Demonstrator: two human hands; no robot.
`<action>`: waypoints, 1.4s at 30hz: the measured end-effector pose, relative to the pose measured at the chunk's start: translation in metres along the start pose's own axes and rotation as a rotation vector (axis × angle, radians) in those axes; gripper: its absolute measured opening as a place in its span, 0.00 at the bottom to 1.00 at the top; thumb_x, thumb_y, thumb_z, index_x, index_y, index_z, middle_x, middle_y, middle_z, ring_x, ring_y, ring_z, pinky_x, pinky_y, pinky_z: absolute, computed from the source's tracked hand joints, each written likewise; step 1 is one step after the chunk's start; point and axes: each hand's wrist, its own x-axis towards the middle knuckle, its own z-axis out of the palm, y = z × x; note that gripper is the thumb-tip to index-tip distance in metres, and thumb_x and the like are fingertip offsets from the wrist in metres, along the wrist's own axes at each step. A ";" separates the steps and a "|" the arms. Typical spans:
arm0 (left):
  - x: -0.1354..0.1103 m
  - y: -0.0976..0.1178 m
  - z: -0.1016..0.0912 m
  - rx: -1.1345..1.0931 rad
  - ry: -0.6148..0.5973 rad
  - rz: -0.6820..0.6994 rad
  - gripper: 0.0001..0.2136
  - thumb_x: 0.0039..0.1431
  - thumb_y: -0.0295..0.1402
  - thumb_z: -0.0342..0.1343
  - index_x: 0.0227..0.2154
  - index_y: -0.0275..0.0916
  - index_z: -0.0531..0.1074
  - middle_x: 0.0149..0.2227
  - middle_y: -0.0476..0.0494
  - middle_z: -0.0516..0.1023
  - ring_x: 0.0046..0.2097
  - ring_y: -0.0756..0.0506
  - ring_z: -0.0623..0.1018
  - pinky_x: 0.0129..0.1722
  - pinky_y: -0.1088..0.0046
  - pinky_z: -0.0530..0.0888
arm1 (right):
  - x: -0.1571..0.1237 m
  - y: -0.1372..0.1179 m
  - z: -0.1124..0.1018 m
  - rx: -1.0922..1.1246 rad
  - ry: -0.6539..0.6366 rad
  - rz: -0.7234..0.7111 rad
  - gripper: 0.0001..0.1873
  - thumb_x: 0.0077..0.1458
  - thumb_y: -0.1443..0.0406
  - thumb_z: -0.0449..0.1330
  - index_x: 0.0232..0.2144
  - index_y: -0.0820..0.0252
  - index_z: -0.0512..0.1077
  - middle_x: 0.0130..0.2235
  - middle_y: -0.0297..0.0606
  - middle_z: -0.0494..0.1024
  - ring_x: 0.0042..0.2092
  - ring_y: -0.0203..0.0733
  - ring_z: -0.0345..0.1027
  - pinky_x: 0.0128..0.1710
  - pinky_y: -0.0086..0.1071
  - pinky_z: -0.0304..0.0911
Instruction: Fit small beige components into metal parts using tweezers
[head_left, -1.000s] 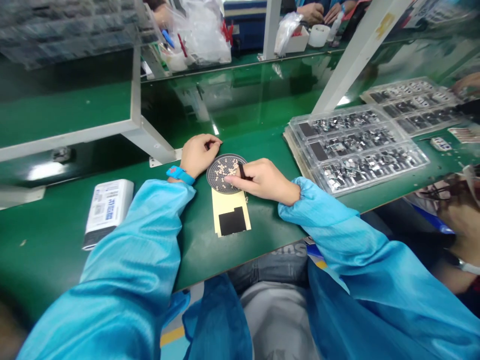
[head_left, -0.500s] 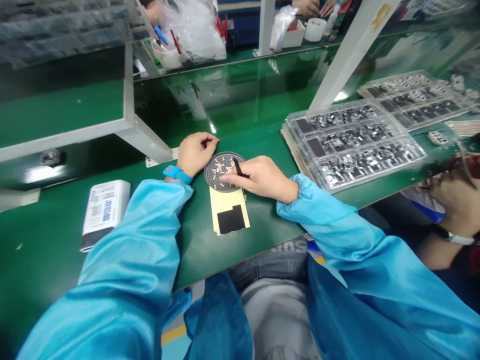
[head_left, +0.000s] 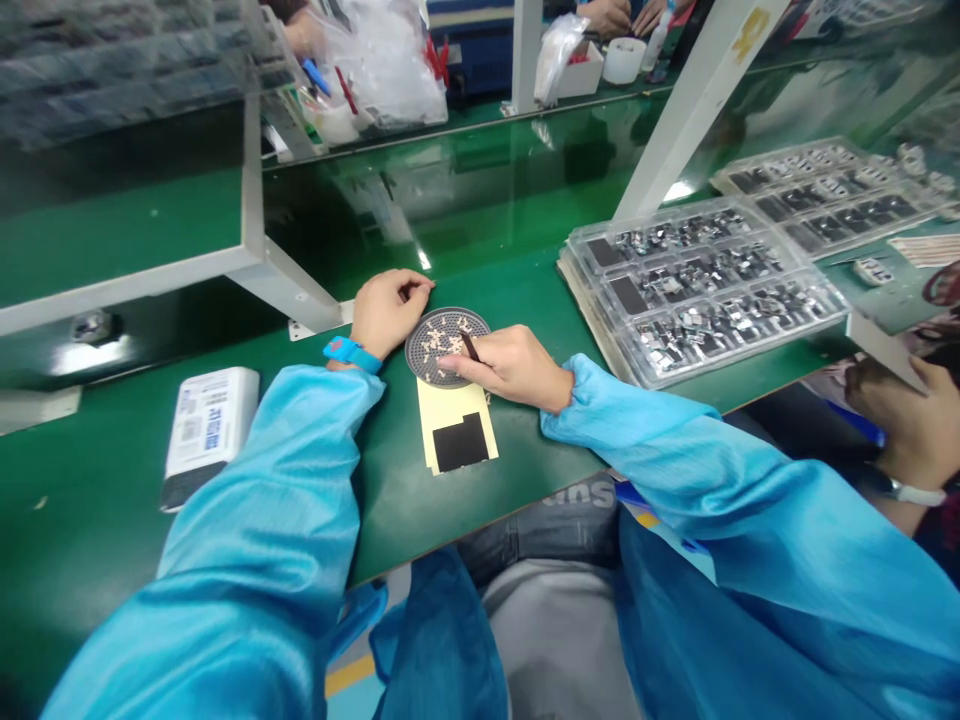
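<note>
A round grey dish (head_left: 414,358) dotted with holes lies on the green bench, with many small pale pieces (head_left: 439,346) scattered in it. Over its right side, my right hand (head_left: 517,365) grips a slim dark tool that looks like tweezers (head_left: 469,346); the tips are hard to make out. My left hand (head_left: 386,310) rests at the dish's upper left edge, fingers curled in; whatever they may hold is hidden. Partly under the dish sits a pale yellow sheet (head_left: 430,408) bearing a black cut-out patch (head_left: 460,444).
To the right stands a clear compartment tray (head_left: 705,285) full of small metal parts, with another tray (head_left: 840,190) behind it. A white box (head_left: 214,425) lies left of my left arm. White posts (head_left: 697,110) rise from the bench. A co-worker's hand (head_left: 919,420) is at far right.
My right hand has shifted slightly down over the dish, tool still in it. My left hand stays put. The co-worker's hand at right now has a flat light-coloured piece.
</note>
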 end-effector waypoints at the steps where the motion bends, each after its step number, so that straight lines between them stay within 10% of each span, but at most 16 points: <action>1: 0.000 0.000 0.000 0.003 0.000 -0.004 0.11 0.63 0.37 0.56 0.40 0.43 0.84 0.37 0.45 0.84 0.37 0.44 0.77 0.40 0.65 0.71 | -0.001 0.001 0.003 -0.005 0.014 -0.006 0.36 0.73 0.46 0.47 0.19 0.60 0.63 0.20 0.32 0.64 0.24 0.32 0.51 0.30 0.34 0.47; 42: 0.000 0.001 0.002 -0.013 0.016 0.020 0.09 0.62 0.34 0.58 0.38 0.43 0.84 0.35 0.47 0.83 0.36 0.45 0.77 0.40 0.65 0.70 | -0.007 0.002 0.013 0.160 0.182 -0.081 0.32 0.74 0.52 0.52 0.18 0.59 0.60 0.19 0.29 0.60 0.22 0.30 0.51 0.26 0.33 0.49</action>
